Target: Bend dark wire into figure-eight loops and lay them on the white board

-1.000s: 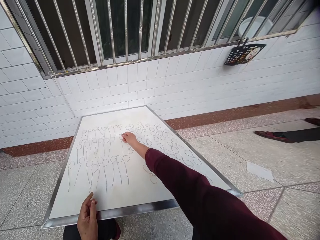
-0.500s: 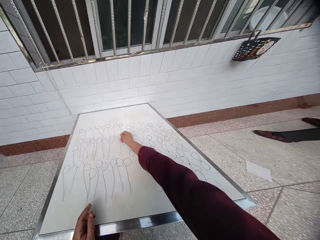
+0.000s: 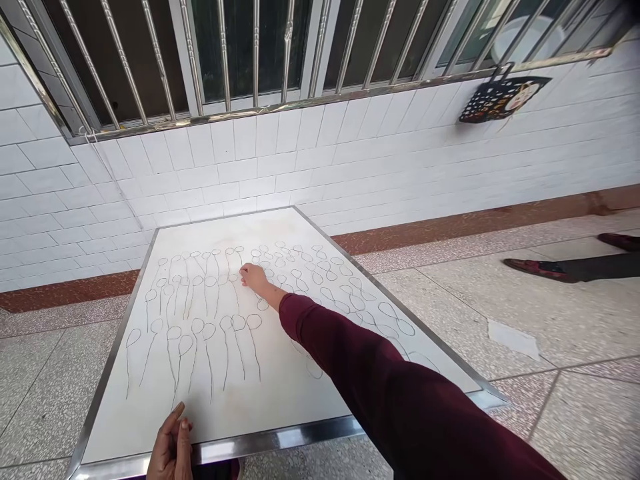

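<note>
My right hand point(image 3: 254, 277) reaches over the white tabletop point(image 3: 280, 400) with its fingertips pinched together. They are at the edge of a thin dark wire loop with a tail point(image 3: 238, 297). Several similar wire pieces point(image 3: 254, 322), each a round loop with a long tail, lie in rough rows to its left and nearer me. On the right half are several wires in figure-eight shapes point(image 3: 395, 317), partly hidden by my sleeve. My left hand point(image 3: 173, 445) rests at the near table edge, with thumb and forefinger slightly apart and nothing visible between them.
A metal trim point(image 3: 280, 439) edges the table, which stands against a white tiled wall point(image 3: 350, 160). Above are barred windows point(image 3: 255, 53) and a hanging dark patterned bag point(image 3: 500, 100). At the right, another person's shoe point(image 3: 540, 270) and a pale flat piece point(image 3: 513, 339) are on the floor.
The looped wire at my right fingertips has shifted slightly left, and its loop now shows beside them. My left hand stays at the edge. The view has shifted a little.
</note>
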`<state>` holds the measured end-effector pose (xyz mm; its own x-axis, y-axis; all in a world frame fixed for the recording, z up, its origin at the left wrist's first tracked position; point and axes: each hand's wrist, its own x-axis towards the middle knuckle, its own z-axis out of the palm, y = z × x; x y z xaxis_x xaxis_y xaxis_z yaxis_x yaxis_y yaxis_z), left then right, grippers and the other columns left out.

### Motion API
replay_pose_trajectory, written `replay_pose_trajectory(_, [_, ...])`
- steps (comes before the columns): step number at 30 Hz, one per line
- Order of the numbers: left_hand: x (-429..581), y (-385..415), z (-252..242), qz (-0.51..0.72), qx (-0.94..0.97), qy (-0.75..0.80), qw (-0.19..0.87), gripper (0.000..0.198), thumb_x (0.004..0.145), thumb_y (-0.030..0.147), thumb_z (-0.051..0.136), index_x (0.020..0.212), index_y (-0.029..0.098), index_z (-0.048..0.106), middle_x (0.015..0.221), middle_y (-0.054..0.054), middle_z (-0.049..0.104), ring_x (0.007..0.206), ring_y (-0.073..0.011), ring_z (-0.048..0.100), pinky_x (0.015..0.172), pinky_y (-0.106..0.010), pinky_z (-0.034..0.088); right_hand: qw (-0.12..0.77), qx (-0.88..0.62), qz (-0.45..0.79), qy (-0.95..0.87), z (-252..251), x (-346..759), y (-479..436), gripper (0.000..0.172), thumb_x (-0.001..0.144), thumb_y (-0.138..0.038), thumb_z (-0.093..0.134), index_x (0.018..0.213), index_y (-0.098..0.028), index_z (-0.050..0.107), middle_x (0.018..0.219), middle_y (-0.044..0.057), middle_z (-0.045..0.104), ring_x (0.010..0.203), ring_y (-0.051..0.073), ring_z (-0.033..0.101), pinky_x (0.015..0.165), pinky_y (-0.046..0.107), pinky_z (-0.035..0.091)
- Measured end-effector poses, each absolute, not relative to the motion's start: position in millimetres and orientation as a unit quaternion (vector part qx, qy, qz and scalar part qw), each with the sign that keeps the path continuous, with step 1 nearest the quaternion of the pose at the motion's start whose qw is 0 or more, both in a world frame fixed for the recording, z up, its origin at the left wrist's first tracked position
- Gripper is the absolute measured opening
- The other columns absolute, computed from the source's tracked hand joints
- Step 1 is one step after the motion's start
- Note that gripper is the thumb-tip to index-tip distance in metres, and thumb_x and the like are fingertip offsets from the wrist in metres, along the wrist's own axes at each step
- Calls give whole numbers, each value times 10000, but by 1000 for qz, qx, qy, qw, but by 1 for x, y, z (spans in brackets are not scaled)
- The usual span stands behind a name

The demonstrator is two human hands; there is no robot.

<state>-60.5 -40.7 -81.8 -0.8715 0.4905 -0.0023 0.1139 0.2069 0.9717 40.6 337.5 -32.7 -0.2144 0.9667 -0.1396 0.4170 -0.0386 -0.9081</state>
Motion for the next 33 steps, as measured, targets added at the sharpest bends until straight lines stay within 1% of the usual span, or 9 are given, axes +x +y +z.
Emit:
replay_pose_trajectory(4, [-66,-42,-87,600,209,754,164,582,730,658,618,1075,197,702,784,-37,702,790,-226,670,653,-294,506,279,-531,485,-637,-18,56,312,227,953,-315,564,1111,-159,613,1086,69,645,880,161,641,744,321,560])
replay_pose_trajectory(6, [-70,-43,-89,590,212,759,177,614,718,672,618,1096,194,696,814,-47,708,827,-239,673,644,-296,511,278,-513,490,-648,-12,66,283,140,945,-255,547,992,-172,649,981,53,671,778,126,629,627,234,517])
replay_pose_trajectory(9, [-79,-44,-90,574,224,758,214,697,672,709,630,1117,175,688,824,-71,719,850,-262,676,610,-302,521,260,-459,514,-676,-8,83,216,123,892,-201,561,883,-202,684,860,5,686,638,93,599,520,194,432])
replay_pose_trajectory(14, [-90,-46,-97,570,259,749,216,700,684,705,632,1123,162,682,859,-84,717,828,-252,669,639,-318,540,254,-367,558,-700,-34,121,93,137,859,-220,566,842,-197,699,793,-8,672,555,77,570,562,209,451])
replay_pose_trajectory(19, [-85,-59,-105,589,328,721,161,572,757,612,641,1122,173,678,955,-90,716,760,-214,665,658,-321,553,252,-376,584,-674,-72,170,42,140,840,-226,540,825,-178,671,722,-5,600,529,94,524,527,220,462])
replay_pose_trajectory(24, [-56,-67,-98,549,468,683,118,383,817,495,639,1049,203,726,965,-104,733,829,-238,690,712,-328,565,290,-454,488,-686,-80,215,48,164,865,-215,496,858,-183,657,756,7,599,555,116,550,564,251,481])
replay_pose_trajectory(27, [-38,-66,-92,524,523,657,145,331,837,464,621,1003,205,743,922,-99,743,797,-234,698,696,-327,572,313,-477,375,-731,-77,231,57,183,906,-228,476,923,-203,656,827,22,632,688,151,615,681,283,505])
replay_pose_trajectory(30, [-29,-64,-88,497,551,647,175,320,849,448,607,997,201,747,906,-94,746,743,-218,696,659,-315,573,292,-510,230,-775,-73,240,70,206,955,-245,443,1006,-218,641,939,41,652,861,177,635,787,296,500])
replay_pose_trajectory(33, [-23,-63,-85,485,557,643,200,332,854,451,597,1000,194,747,877,-87,746,658,-194,677,615,-306,569,250,-531,168,-792,-73,239,86,191,959,-230,462,1037,-219,636,1004,51,647,882,176,631,756,276,501])
